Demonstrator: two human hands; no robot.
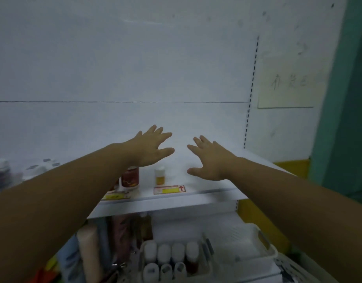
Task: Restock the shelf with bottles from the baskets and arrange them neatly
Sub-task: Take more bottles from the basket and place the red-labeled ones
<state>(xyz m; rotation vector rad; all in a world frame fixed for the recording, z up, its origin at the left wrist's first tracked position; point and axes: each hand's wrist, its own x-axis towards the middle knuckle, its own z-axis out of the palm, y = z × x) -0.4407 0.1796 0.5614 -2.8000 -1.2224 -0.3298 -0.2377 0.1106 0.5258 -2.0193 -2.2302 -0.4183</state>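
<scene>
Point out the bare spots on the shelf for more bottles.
The shelf is bare right of the small yellow bottle, under the right hand. Crowded at left: the red-brown bottle under the left hand.

Non-task items: wall fittings, tags and stored goods.

A pale paper sign (286,86) with faint handwriting hangs on the white back panel (119,58), right of the slotted upright (251,92). A teal wall (347,99) stands at far right, with a yellow panel (292,166) at its foot. Two red-and-yellow price tags (169,189) (115,196) lie on the front edge. Lower left, rolled items (88,248) stand upright, blurred, beside a dark package (123,231); contents cannot be identified.
</scene>
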